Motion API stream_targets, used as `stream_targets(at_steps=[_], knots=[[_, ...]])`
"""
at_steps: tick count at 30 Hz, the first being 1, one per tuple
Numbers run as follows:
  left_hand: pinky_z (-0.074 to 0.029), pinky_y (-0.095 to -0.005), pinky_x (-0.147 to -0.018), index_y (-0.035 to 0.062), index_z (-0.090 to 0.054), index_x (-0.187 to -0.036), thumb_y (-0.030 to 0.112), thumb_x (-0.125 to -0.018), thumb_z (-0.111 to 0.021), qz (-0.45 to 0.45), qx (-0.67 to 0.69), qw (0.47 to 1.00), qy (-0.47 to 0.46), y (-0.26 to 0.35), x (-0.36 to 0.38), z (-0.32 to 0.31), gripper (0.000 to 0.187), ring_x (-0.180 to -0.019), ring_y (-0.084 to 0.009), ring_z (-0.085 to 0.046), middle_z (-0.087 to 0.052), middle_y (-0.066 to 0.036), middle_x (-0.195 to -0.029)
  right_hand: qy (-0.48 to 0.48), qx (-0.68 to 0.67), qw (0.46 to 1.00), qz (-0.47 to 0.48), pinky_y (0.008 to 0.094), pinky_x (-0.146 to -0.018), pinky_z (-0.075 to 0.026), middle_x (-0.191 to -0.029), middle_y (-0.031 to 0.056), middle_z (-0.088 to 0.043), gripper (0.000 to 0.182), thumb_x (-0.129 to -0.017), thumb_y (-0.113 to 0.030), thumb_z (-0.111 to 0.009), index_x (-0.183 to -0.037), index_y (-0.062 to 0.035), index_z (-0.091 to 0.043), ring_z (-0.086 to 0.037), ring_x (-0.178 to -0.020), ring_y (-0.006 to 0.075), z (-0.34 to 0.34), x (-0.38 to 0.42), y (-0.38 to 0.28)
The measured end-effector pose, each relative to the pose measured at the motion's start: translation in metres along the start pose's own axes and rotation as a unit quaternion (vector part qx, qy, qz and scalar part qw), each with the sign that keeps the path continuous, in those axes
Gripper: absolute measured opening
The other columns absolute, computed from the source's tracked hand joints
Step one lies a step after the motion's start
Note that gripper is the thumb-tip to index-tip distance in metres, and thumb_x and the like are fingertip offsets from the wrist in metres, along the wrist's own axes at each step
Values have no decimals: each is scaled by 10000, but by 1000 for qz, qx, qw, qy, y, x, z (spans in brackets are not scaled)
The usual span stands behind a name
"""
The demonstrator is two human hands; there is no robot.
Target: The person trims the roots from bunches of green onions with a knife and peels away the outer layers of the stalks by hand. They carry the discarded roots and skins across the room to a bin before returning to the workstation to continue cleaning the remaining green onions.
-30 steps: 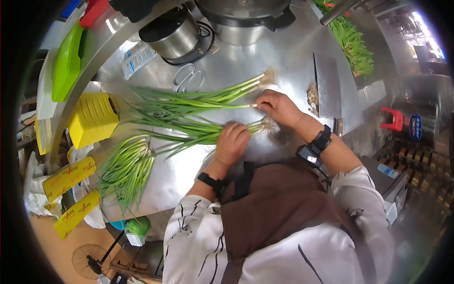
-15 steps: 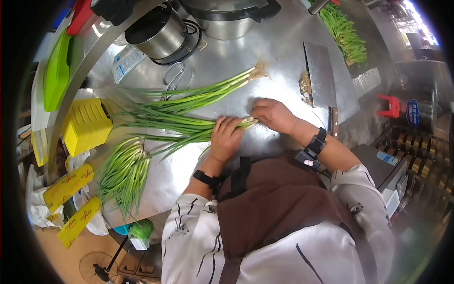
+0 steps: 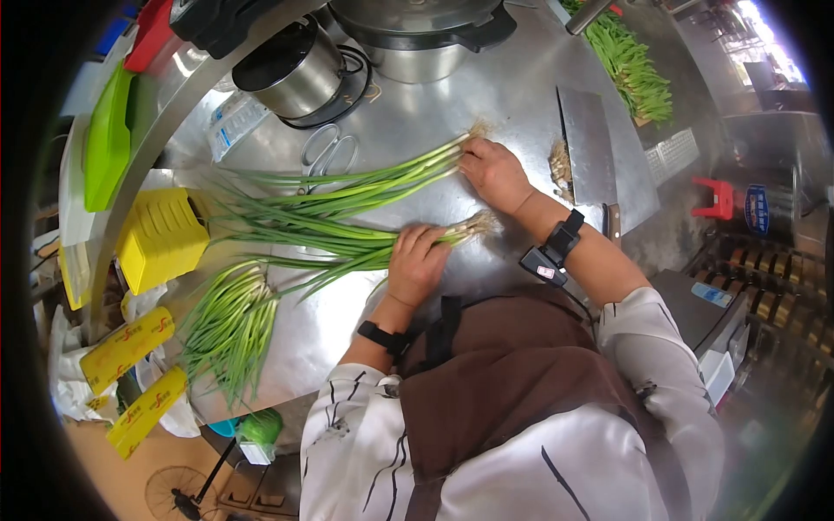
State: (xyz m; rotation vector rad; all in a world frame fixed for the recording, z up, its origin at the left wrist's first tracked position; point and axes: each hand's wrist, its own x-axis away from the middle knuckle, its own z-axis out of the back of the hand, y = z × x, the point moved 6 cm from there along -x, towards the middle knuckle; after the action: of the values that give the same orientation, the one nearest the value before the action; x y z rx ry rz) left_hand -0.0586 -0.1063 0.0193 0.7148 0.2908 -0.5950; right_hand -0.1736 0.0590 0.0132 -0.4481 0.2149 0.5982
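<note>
scallions (image 3: 347,239) under fingers (image 3: 423,243) — both bunches

The steel counter (image 3: 512,95) is crowded on most sides. Just right of the right hand (image 3: 495,171) lies a cleaver (image 3: 588,143) with a small heap of cut roots (image 3: 557,165) against its blade, so that way is blocked. Behind the far scallions (image 3: 365,182) sit scissors (image 3: 326,149), a steel pot (image 3: 295,65) and a bigger cooker (image 3: 417,30). Leftward the leaves run out toward a yellow box (image 3: 161,236), and a trimmed green bunch (image 3: 228,326) lies near the front edge. Bare metal shows between the two scallion rows near the root ends, and between the near bunch (image 3: 347,247) under the left hand (image 3: 415,265) and the apron.
</note>
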Motion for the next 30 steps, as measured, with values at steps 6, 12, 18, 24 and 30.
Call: stream_targets(at_steps=[6,12,18,24,30], knots=[[-481,-448,-917,59,-658,-855,69,-764,-714,5,5,1000,-3,0,-1,1,107,-1030,-299,-596,-655,-70,-1073,12,-50,997,-52,392,-799,-539,-1060,88,-630,98,-853,-131,-628,-931,-85,-666,-649,-904,299,15,1,8],[-457,-455,-938,65,-668,-884,74,-752,-745,9,14,1000,-22,-6,4,-3,153,-1074,-301,-585,-641,-70,-1112,-14,-44,987,-151,400,-786,-542,-1070,94,-632,186,-843,-137,-644,-1019,-77,-661,-651,-904,311,6,4,27],[-477,-457,-915,54,-657,-867,66,-773,-706,4,14,1000,-13,-4,1,0,106,-1033,-304,-592,-652,-80,-1085,5,-66,994,-88,427,-810,-534,-1076,103,-631,207,-818,-118,-681,-1013,-51,-676,-642,-931,330,14,-4,-2],[-475,-460,-920,56,-657,-873,74,-774,-709,7,12,1000,-16,-2,0,-1,113,-1039,-302,-585,-648,-80,-1078,-24,-43,999,14,448,-805,-506,-1071,114,-610,197,-777,-110,-684,-964,-55,-656,-616,-901,324,6,0,-22],[-473,-461,-931,57,-654,-876,73,-771,-708,11,18,999,-24,-4,0,0,119,-1043,-302,-583,-646,-79,-1087,-2,-121,991,-51,388,-785,-550,-1097,118,-598,227,-823,-93,-667,-1044,-46,-648,-639,-921,316,9,1,0]])
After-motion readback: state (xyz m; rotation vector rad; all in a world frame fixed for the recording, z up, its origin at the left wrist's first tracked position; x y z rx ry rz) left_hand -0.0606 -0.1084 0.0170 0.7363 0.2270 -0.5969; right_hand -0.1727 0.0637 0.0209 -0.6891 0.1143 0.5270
